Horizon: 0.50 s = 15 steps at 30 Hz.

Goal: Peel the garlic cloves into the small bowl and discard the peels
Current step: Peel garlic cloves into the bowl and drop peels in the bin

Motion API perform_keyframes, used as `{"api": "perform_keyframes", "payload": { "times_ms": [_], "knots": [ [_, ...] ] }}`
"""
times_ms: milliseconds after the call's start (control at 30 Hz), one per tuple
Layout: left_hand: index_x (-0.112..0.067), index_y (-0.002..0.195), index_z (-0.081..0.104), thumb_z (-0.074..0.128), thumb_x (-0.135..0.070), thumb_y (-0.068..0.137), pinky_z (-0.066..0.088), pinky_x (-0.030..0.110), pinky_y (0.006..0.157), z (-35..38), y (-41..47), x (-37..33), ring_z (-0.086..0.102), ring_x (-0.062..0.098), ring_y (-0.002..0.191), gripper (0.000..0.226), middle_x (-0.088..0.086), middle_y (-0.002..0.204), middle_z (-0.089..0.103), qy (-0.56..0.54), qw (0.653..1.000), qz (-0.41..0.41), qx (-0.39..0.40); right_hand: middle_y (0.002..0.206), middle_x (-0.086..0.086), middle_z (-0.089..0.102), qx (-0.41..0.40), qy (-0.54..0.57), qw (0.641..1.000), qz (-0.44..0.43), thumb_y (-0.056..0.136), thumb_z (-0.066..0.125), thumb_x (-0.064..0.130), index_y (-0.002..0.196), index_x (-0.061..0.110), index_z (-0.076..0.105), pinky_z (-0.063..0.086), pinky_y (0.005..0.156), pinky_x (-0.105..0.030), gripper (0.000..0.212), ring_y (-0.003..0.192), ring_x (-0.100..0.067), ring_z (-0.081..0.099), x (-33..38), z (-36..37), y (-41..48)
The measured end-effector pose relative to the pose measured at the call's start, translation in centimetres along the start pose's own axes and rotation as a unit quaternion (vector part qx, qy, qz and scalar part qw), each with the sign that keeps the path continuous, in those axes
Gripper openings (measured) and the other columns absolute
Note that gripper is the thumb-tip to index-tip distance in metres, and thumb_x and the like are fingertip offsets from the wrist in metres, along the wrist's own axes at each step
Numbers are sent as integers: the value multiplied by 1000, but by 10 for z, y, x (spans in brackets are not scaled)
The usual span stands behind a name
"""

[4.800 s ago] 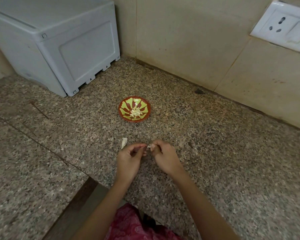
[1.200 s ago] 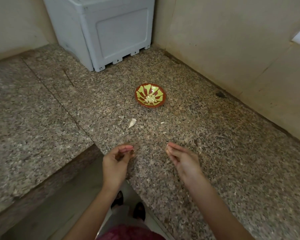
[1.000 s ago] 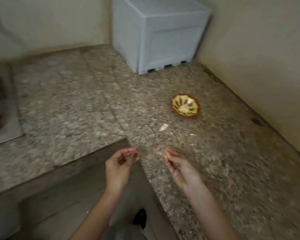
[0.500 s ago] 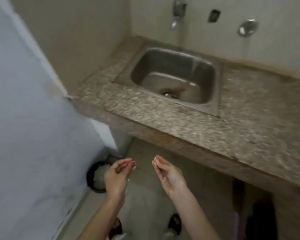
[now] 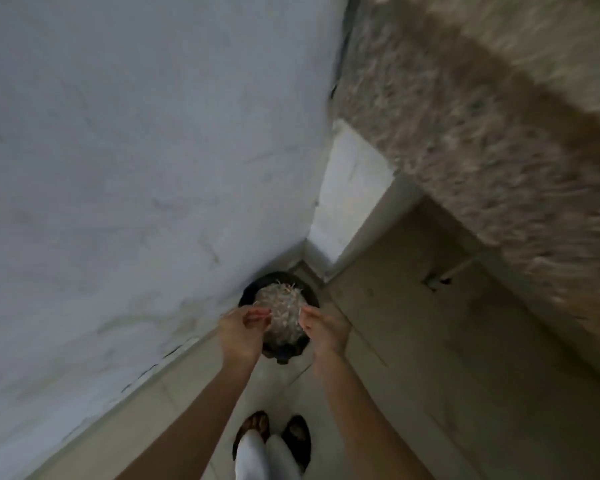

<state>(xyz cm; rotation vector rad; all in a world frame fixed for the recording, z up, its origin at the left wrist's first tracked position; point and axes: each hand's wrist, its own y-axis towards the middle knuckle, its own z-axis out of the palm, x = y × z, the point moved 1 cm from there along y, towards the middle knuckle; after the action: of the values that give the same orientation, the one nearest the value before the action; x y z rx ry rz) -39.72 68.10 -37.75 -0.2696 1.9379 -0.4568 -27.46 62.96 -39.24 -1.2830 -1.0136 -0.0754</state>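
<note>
Pale, papery garlic peels [image 5: 284, 311] heap the round black bin [image 5: 246, 294] on the beige floor [image 5: 413, 323]. Our left hand [image 5: 241, 329] and right hand [image 5: 324, 329] hover just above, one on each side, with the fingers curled towards the thumbs. We cannot tell whether they pinch any peel.

Forearms [image 5: 201, 410] bare up to frame edge. Left hand [image 5: 243, 332], right hand [image 5: 324, 329] likewise bare. White trousers [image 5: 257, 455] at bottom of view. Dark open sandals [image 5: 297, 436] on both feet; strap detail blurred.
</note>
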Motion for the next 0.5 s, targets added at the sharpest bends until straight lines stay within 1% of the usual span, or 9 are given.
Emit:
{"api": "perform_keyframes", "payload": {
  "times_ms": [67, 133, 200, 233, 300, 333, 367, 433, 500],
  "knots": [
    [-13, 81, 73, 67, 9, 81, 52, 9, 67, 11, 26, 34, 64, 2, 71, 23, 3, 83, 72, 15, 1000, 0, -5, 82, -6, 72, 0, -22, 1000, -15, 82, 69, -11, 84, 1, 76, 56, 65, -18, 15, 82, -24, 67, -22, 15, 31],
    [-12, 85, 74, 63, 9, 83, 53, 13, 71, 22, 47, 61, 65, 7, 79, 23, 2, 88, 73, 22, 1000, -13, -1, 79, -9, 70, -2, -16, 1000, -14, 82, 66, -17, 82, -4, 75, 57, 70, -25, 15, 83, -29, 68, -42, 27, 58],
    [-12, 86, 73, 59, 11, 83, 56, 28, 81, 31, 63, 79, 67, 14, 84, 26, 2, 88, 72, 18, 1000, -20, 1, 79, -13, 68, 13, -22, 1000, -12, 84, 61, -21, 70, 2, 74, 55, 68, -30, 30, 76, -27, 65, -54, 36, 73],
    [-12, 85, 72, 57, 12, 83, 57, 31, 83, 35, 70, 87, 68, 16, 86, 28, 2, 87, 72, 14, 1000, -20, 2, 79, -16, 67, 19, -29, 999, -12, 83, 60, -22, 64, 6, 73, 54, 65, -30, 36, 72, -26, 63, -59, 40, 79],
    [-11, 89, 72, 56, 12, 84, 54, 20, 79, 41, 79, 95, 68, 17, 88, 29, 0, 87, 70, 23, 1000, -16, 4, 77, -18, 64, 19, -16, 1000, -4, 83, 58, -23, 60, 4, 68, 51, 63, -35, 36, 65, -28, 59, -64, 45, 87],
    [-9, 95, 72, 55, 11, 85, 50, 12, 75, 43, 82, 99, 67, 16, 90, 28, 0, 90, 70, 36, 999, -12, 3, 74, -18, 62, 22, 6, 1000, 10, 85, 56, -22, 61, 1, 66, 49, 63, -38, 34, 64, -28, 57, -66, 47, 90],
    [-7, 102, 72, 53, 8, 87, 48, 10, 76, 44, 84, 100, 66, 16, 93, 29, 1, 95, 70, 50, 999, -9, 4, 71, -17, 60, 30, 27, 999, 24, 86, 53, -21, 64, -2, 65, 48, 63, -38, 32, 62, -28, 55, -66, 49, 91],
    [-10, 117, 68, 50, -1, 94, 46, 18, 88, 45, 82, 101, 61, 15, 105, 30, -2, 110, 66, 67, 997, -4, 26, 70, -16, 61, 33, 34, 998, 45, 89, 53, -18, 72, -3, 66, 49, 60, -36, 26, 61, -27, 55, -70, 53, 93],
    [-15, 129, 60, 43, -11, 102, 39, 20, 100, 48, 74, 102, 52, 8, 115, 32, -10, 120, 56, 54, 994, -6, 96, 76, -13, 65, 33, 9, 997, 65, 92, 54, -12, 85, -1, 69, 53, 60, -27, 20, 65, -21, 60, -72, 54, 94]
  ]
}}
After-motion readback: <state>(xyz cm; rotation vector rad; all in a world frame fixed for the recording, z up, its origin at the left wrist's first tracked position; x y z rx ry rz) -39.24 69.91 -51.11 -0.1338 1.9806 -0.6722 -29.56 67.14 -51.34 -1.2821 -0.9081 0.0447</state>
